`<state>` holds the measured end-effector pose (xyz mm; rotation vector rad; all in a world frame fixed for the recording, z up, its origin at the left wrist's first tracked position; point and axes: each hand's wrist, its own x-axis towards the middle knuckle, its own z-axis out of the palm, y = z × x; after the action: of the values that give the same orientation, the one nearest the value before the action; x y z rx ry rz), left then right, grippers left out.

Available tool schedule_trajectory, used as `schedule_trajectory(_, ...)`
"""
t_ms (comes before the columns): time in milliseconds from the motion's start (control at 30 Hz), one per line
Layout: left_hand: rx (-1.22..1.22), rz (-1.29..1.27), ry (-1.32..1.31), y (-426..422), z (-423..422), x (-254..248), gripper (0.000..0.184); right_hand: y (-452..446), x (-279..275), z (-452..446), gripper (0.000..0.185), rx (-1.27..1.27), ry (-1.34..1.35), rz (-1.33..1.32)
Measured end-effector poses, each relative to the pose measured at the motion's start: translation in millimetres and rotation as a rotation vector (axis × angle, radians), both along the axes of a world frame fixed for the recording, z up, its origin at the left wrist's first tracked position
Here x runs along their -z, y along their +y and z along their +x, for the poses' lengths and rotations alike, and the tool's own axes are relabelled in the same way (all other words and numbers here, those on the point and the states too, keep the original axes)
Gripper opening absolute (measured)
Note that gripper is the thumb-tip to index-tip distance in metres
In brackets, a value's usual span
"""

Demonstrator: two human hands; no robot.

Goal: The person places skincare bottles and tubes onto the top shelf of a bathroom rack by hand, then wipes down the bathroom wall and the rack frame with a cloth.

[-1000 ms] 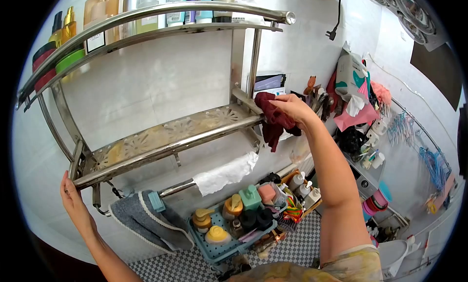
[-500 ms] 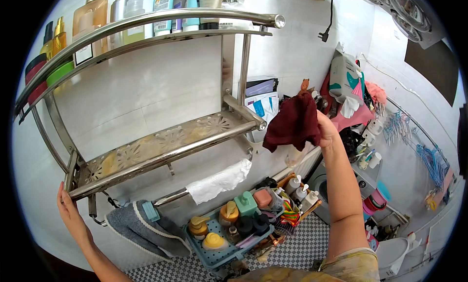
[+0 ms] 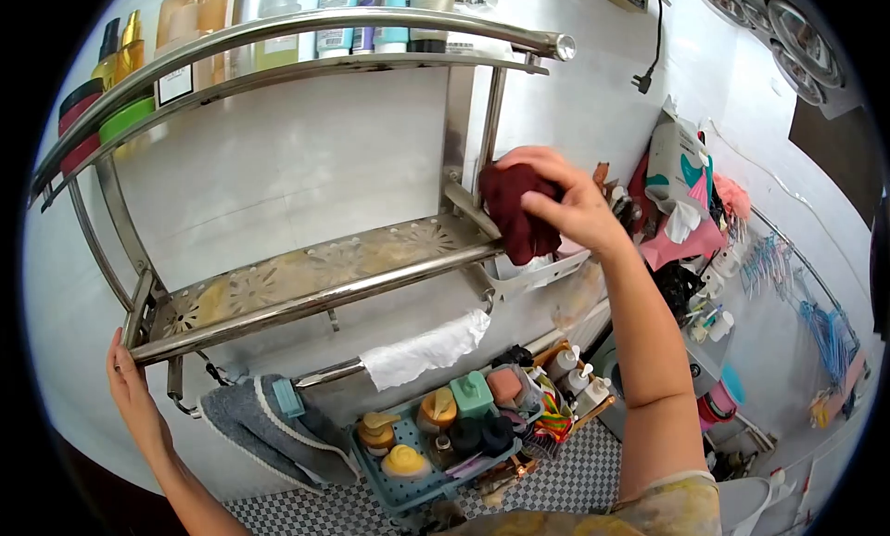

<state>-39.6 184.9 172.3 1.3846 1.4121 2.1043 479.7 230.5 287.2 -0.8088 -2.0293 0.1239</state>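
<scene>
A dark red cloth (image 3: 521, 216) is bunched in my right hand (image 3: 579, 202), at the right end of the metal rack's lower shelf (image 3: 315, 262). The cloth covers the end of the front rail there. My left hand (image 3: 133, 383) rests against the left front corner of that shelf, fingers stretched out along the metal. Yellowish stains show on the perforated shelf plate. On the upper shelf (image 3: 306, 65) stand several bottles, tubes and jars behind a curved rail.
Below the rack hang a grey towel (image 3: 269, 434) and a white cloth (image 3: 426, 349) on a bar. A blue-green tray (image 3: 399, 499) of bottles stands beneath. A plug (image 3: 642, 82) dangles on the wall. Blue hangers (image 3: 825, 337) hang at the right.
My right hand has moved left with the cloth, from beside the rack onto the lower shelf's right end. The loosely hanging cloth is now bunched. My left hand stays at the corner.
</scene>
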Motion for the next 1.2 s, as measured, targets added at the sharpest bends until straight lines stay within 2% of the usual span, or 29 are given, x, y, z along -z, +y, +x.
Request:
schedule_trajectory(100, -0.012, -0.007, 0.012, 0, 1, 0, 0.047, 26, 1, -17, 0.024, -0.047, -0.301, 0.053)
schedule_trajectory(133, -0.014, 0.000, 0.008, 1, 0, 1, 0.047, 27, -3, -19, 0.024, -0.053, -0.306, 0.051)
schedule_trajectory(200, -0.016, -0.002, -0.001, 1, 0, 2, 0.047, 26, -8, -20, 0.026, 0.065, -0.503, -0.050)
schedule_trajectory(333, -0.020, 0.003, -0.007, 3, -1, 2, 0.047, 13, -23, -33, 0.035, 0.248, -0.612, -0.216)
schedule_trajectory(367, -0.020, -0.006, -0.006, 2, -2, 3, 0.047, 10, -28, -36, 0.035, 0.241, -0.622, -0.214)
schedule_trajectory(433, -0.029, -0.019, -0.012, 0, 0, 2, 0.047, 1, -40, -34, 0.039, 0.201, -0.560, -0.455)
schedule_trajectory(467, -0.027, -0.028, -0.006, -1, 1, 1, 0.046, -4, -46, -30, 0.037, 0.259, -0.513, -0.561)
schedule_trajectory(567, -0.116, -0.041, 0.039, -1, 8, -1, 0.046, 2, -39, 20, 0.032, 0.114, -0.427, -0.668)
schedule_trajectory(633, -0.093, -0.040, 0.014, 1, 3, 3, 0.046, -2, -17, 43, 0.028, -0.141, 0.376, -0.744)
schedule_trajectory(667, -0.075, -0.033, -0.002, 2, 1, 3, 0.046, 2, -12, 47, 0.028, -0.139, 0.376, -0.744)
schedule_trajectory(733, -0.068, -0.022, -0.006, 3, 0, 4, 0.046, 3, -8, 42, 0.030, -0.118, 0.707, -0.646)
schedule_trajectory(767, -0.061, -0.012, -0.010, 3, -1, 5, 0.046, 1, -5, 36, 0.029, -0.014, 0.785, -0.636)
schedule_trajectory(867, -0.065, -0.024, -0.006, 5, -6, 7, 0.046, 27, 7, 45, 0.029, -0.110, 0.784, -0.618)
schedule_trajectory(900, -0.066, -0.021, -0.005, 5, -5, 7, 0.046, 27, 5, 29, 0.026, -0.120, 0.894, -0.615)
schedule_trajectory(1000, -0.063, -0.040, 0.007, 1, -2, 3, 0.047, 47, 11, 28, 0.024, -0.112, 0.987, -0.655)
schedule_trajectory(1067, -0.043, -0.038, -0.006, 0, -1, 3, 0.048, 47, 18, 27, 0.021, -0.086, 0.989, -0.659)
schedule_trajectory(1133, -0.036, -0.038, -0.004, 0, -2, 3, 0.048, 43, 27, 30, 0.024, 0.031, 1.106, -0.570)
schedule_trajectory(1167, -0.025, -0.036, -0.004, 0, -2, 2, 0.047, 42, 33, 37, 0.026, -0.004, 1.260, -0.543)
schedule_trajectory(1200, -0.022, -0.035, 0.005, 0, -2, 1, 0.047, 37, 35, 42, 0.026, -0.162, 1.352, -0.503)
